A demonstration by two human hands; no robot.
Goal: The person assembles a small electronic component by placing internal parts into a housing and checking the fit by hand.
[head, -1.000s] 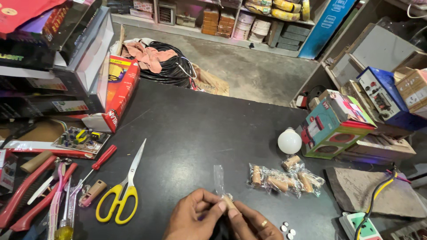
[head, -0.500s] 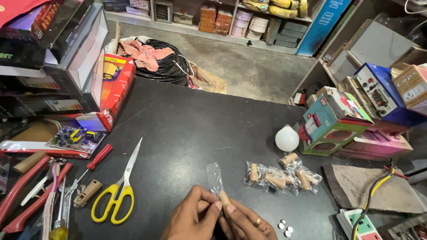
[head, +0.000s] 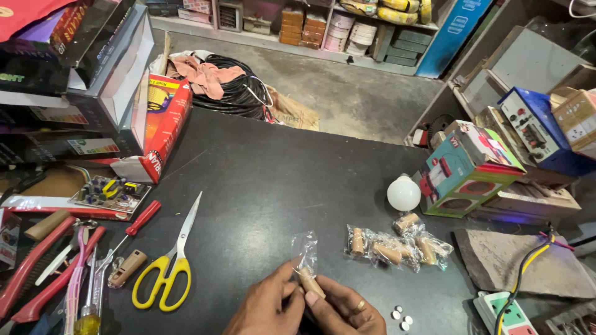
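head view: low in the frame the left hand (head: 270, 307) and the right hand (head: 344, 310) meet over the near edge of the black worktop (head: 279, 186). between them they pinch a small tan cylinder (head: 308, 282) with a clear plastic wrapper (head: 307, 251) standing up off its top end — fingertips of both hands are closed on it, the left from the side, the right from below.

it looks light and stiff, easy to turn between thumb and finger; the wrapper is thin, crinkly film, likely slippery, so the firmer hold is on the cylinder's body, not the film.

just to the right on the worktop lie more wrapped cylinders (head: 397, 248) in a loose cluster, with a white bulb (head: 403, 193) beyond them and a few small round silver pieces (head: 400, 317) near the right hand. to the left lie yellow-handled scissors (head: 167, 273) and a red-handled screwdriver (head: 133, 226).

the worktop is dark, matt and flat — boxes crowd both sides. past it, a concrete floor with a coil of black cable (head: 239, 93) and shelves of stock.
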